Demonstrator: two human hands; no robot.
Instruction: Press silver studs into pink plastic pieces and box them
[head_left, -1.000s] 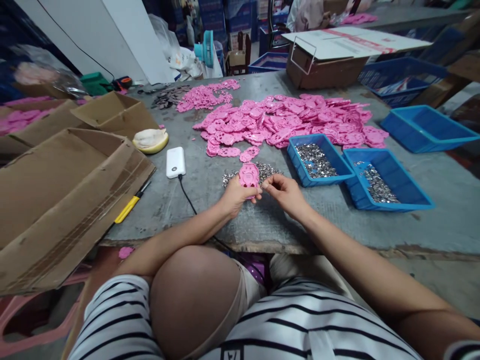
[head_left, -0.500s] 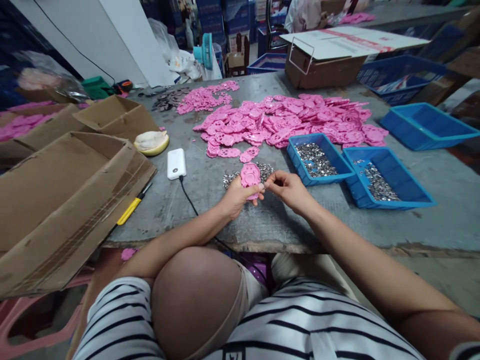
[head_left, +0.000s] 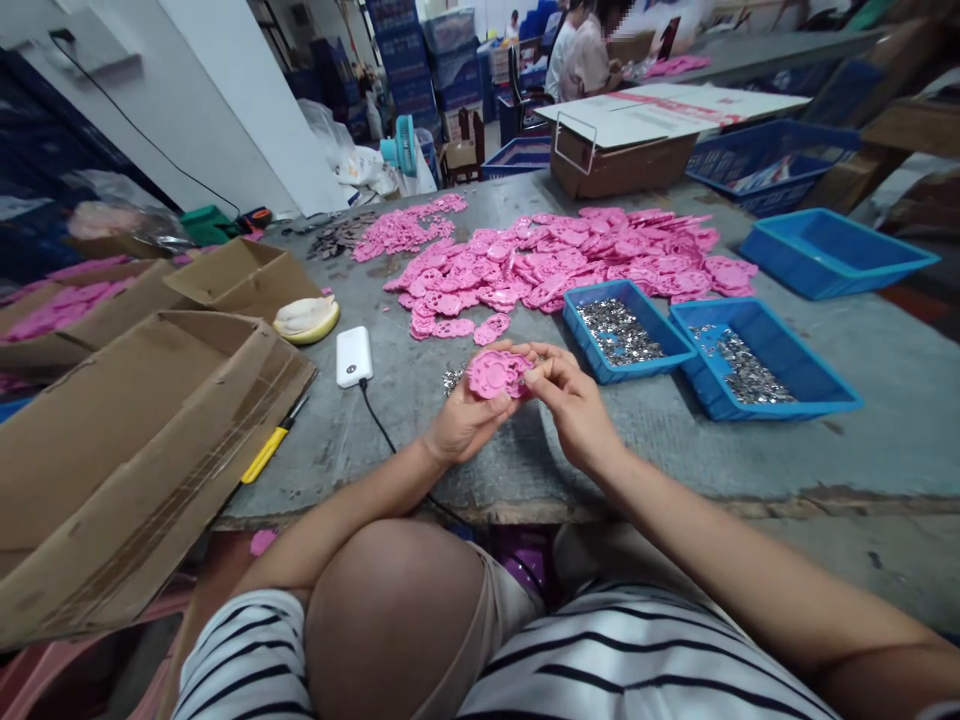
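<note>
Here, left hand [head_left: 466, 420] clamped around a pink plastic piece [head_left: 496, 374], fingers curled under it and thumb over its near edge, holding it just above the grey table [head_left: 862, 400] at about the centre of the view. Right hand [head_left: 571, 400] touching that piece from 3 o'clock, fingertips [head_left: 541, 368] pinched together at its right edge; whether anything small sits in the pinch, cannot tell. Just beyond the piece, at 12 o'clock, partly hidden by it, a small scatter of silver metal bits [head_left: 452, 379] on the table. At 2 o'clock from the hands, a blue tray [head_left: 628, 330] filled with the same kind of silver bits, and touching its right side a second blue tray [head_left: 761, 358], also with silver bits inside. Farther out at 12 to 1 o'clock, a wide heap of pink pieces [head_left: 570, 256] spread across the table. At 10 o'clock, near the left hand, a white power bank [head_left: 353, 356] with a black cable [head_left: 379, 425] running back toward the table's near edge. Beyond it at 10 o'clock, a yellow dish [head_left: 306, 318]. At 9 o'clock, a yellow utility knife [head_left: 270, 455] beside an open cardboard box [head_left: 127, 450]. Far out at 2 o'clock, an empty-looking blue tray [head_left: 836, 252] near the table's right side, well apart from the hands.
</note>
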